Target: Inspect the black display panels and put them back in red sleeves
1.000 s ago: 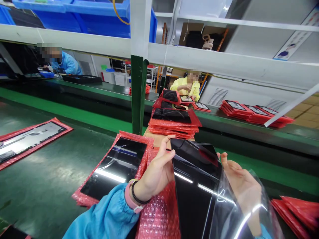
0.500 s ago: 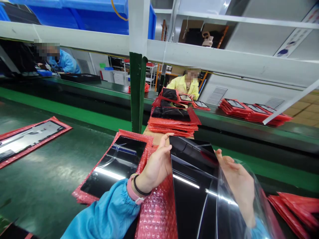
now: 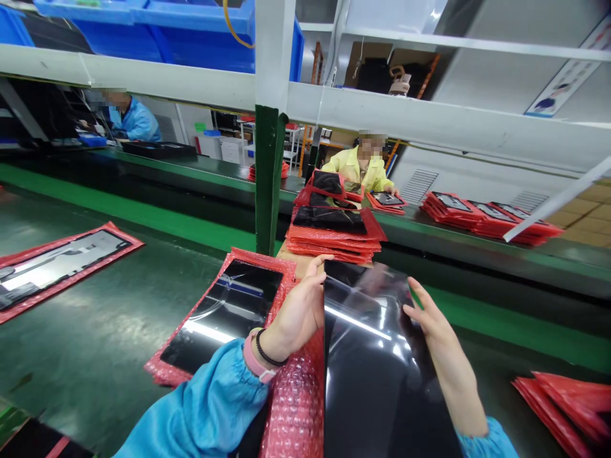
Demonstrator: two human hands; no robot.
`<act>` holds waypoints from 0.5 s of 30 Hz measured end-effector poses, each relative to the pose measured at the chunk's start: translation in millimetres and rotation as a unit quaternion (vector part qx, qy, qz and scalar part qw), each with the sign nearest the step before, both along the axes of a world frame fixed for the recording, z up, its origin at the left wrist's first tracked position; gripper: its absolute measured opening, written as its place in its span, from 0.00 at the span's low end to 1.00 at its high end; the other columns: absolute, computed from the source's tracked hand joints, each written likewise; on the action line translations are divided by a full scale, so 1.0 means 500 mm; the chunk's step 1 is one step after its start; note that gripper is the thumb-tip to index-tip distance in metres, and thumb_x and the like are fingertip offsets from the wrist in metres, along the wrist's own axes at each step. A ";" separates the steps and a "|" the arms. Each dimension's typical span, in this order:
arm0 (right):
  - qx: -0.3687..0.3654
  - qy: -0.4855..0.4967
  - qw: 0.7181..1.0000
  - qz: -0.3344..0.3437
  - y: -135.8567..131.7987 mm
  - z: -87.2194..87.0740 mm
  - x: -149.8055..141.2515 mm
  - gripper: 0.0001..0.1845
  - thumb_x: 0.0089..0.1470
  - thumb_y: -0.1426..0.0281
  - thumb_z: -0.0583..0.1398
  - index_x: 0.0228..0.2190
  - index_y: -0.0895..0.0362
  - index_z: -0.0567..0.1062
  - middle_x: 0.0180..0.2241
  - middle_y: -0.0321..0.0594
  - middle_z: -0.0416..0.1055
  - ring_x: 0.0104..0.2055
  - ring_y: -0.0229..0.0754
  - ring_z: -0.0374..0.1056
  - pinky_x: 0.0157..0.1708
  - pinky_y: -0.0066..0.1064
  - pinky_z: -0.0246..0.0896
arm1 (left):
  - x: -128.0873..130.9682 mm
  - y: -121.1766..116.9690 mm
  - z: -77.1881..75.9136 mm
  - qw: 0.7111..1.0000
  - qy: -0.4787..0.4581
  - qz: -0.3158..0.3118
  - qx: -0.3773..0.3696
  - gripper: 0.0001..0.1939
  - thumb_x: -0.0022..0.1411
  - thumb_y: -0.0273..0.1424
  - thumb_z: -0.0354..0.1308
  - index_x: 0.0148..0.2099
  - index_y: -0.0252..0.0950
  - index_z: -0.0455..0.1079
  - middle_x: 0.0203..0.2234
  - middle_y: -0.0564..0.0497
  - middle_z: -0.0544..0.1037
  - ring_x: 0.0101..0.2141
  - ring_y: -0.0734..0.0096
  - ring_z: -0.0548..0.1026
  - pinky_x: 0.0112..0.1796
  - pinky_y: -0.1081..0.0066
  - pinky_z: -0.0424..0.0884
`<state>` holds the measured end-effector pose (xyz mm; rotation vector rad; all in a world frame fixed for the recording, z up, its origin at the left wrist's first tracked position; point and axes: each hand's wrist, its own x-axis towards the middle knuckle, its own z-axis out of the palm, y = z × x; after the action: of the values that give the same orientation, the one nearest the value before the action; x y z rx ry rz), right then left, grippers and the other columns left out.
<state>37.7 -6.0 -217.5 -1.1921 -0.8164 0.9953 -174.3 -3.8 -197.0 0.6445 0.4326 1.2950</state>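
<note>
A glossy black screen panel (image 3: pixel 382 394) is tilted up in front of me. My left hand (image 3: pixel 303 305) grips its upper left edge, thumb and fingers round the rim. Over the panel's upper right part lies a clear film (image 3: pixel 389 286), its surface wavy with reflections. My right hand (image 3: pixel 436 331) is at the upper right corner, thumb and forefinger closed on the film's edge. Below my left wrist is red bubble wrap (image 3: pixel 296 394). Left of it another black screen (image 3: pixel 224 312) rests on a red bubble bag.
A backed panel (image 3: pixel 67 261) on red wrap lies at the left of the green bench. Stacked red bags (image 3: pixel 334 245) stand ahead; more red bags (image 3: pixel 568 407) lie at right. A green-white post (image 3: pixel 270 178) rises mid-bench. Two co-workers sit beyond.
The clear film, earlier bulging off the panel's right side around my right hand, now lies over the panel. My right hand has moved slightly left and in. My left hand keeps its grip.
</note>
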 end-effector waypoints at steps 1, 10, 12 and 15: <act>-0.012 -0.001 1.000 0.013 -0.002 0.001 -0.005 0.31 0.35 0.66 0.71 0.45 0.47 0.78 0.53 0.31 0.72 0.63 0.47 0.57 0.52 0.28 0.64 | -0.005 -0.001 0.001 1.000 0.005 -0.014 0.003 0.12 0.65 0.28 0.49 0.50 0.40 0.65 0.47 0.53 0.75 0.53 0.67 0.69 0.53 0.68 0.62; -0.059 0.009 0.989 0.132 0.018 -0.041 -0.035 0.27 0.36 0.61 0.71 0.41 0.52 0.80 0.42 0.43 0.79 0.51 0.56 0.71 0.54 0.47 0.62 | -0.169 -0.008 -0.090 0.983 0.177 0.030 -0.040 0.10 0.61 0.31 0.59 0.45 0.38 0.69 0.46 0.49 0.73 0.46 0.68 0.72 0.42 0.69 0.69; -0.060 -0.002 0.990 0.128 0.024 -0.058 -0.046 0.24 0.36 0.62 0.71 0.40 0.53 0.80 0.42 0.43 0.79 0.54 0.57 0.69 0.56 0.48 0.60 | -0.200 -0.024 -0.114 0.974 0.214 0.022 -0.070 0.09 0.59 0.30 0.62 0.42 0.36 0.70 0.39 0.50 0.75 0.37 0.71 0.74 0.37 0.70 0.69; -0.053 -0.017 0.991 0.119 0.031 -0.083 -0.061 0.22 0.36 0.64 0.71 0.37 0.53 0.80 0.42 0.44 0.79 0.57 0.57 0.66 0.57 0.49 0.59 | -0.209 -0.050 -0.136 0.959 0.254 -0.043 -0.117 0.11 0.56 0.33 0.64 0.38 0.33 0.70 0.30 0.50 0.75 0.29 0.70 0.74 0.32 0.68 0.68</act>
<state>7.4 9.3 -259.2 -1.2245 -0.9573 1.2283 -278.9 -28.5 -264.9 0.7842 0.9536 0.9664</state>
